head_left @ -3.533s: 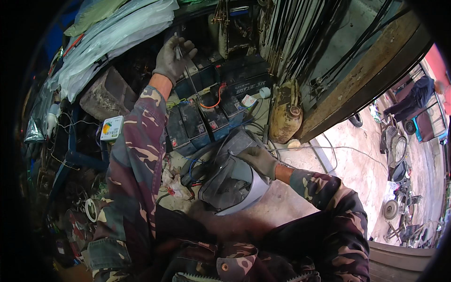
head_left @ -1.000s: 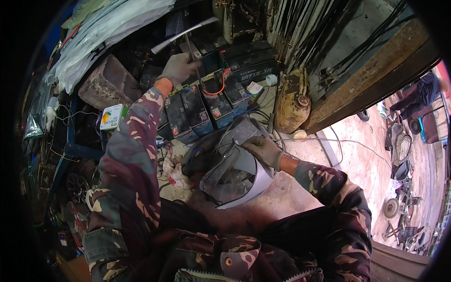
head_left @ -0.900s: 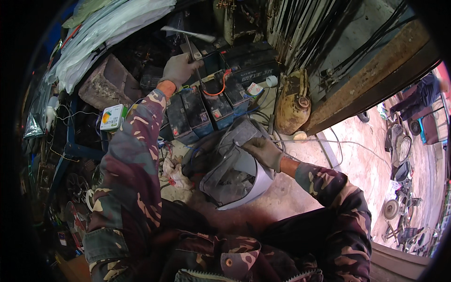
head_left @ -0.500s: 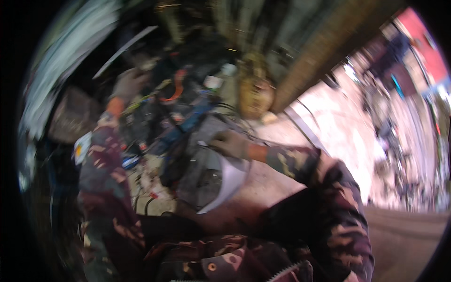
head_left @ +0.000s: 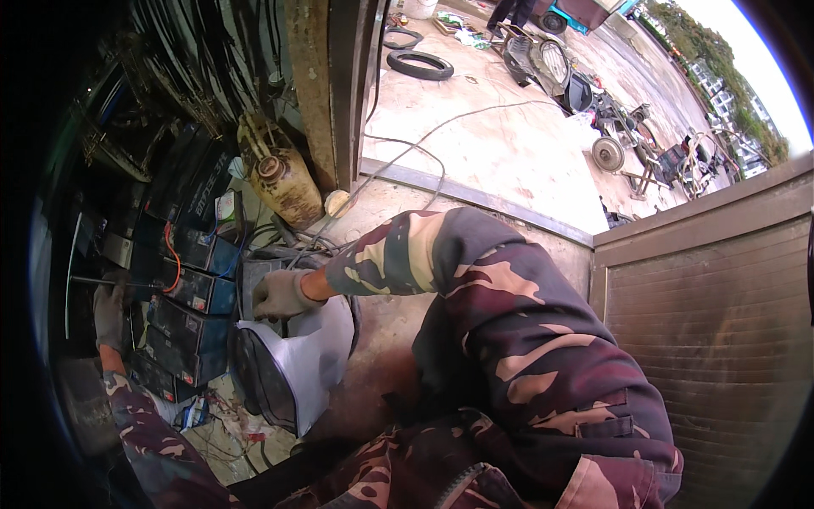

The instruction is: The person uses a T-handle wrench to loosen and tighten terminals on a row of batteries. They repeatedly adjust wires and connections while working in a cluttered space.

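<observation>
My left hand (head_left: 110, 316), in a grey work glove, reaches into the dark far-left area beside a row of black box-shaped batteries (head_left: 173, 329). A thin dark rod (head_left: 89, 280) crosses at its fingertips; shadow hides whether the fingers hold it. Over by the middle, my right hand (head_left: 283, 293), gloved too, is closed with its fingers curled down. Whatever is in those fingers is hidden. Just below it stands a curved pale-grey sheet-like piece (head_left: 319, 360), with a dark rounded part (head_left: 261, 373) on its left side. An orange cable (head_left: 175, 254) loops over the batteries.
A dirty yellow jug (head_left: 284, 182) stands by the door post (head_left: 349, 93). Cables (head_left: 407, 146) trail across the metal sill. A ribbed metal panel (head_left: 712, 331) is at right. Outside lie tyres (head_left: 420, 65) and scooter parts (head_left: 610, 153); a person's legs (head_left: 513, 13) show beyond.
The view has swung toward the doorway and sharpened. Both hands now appear farther left and lower in the picture. My right hand still sits beside the pale-grey piece.
</observation>
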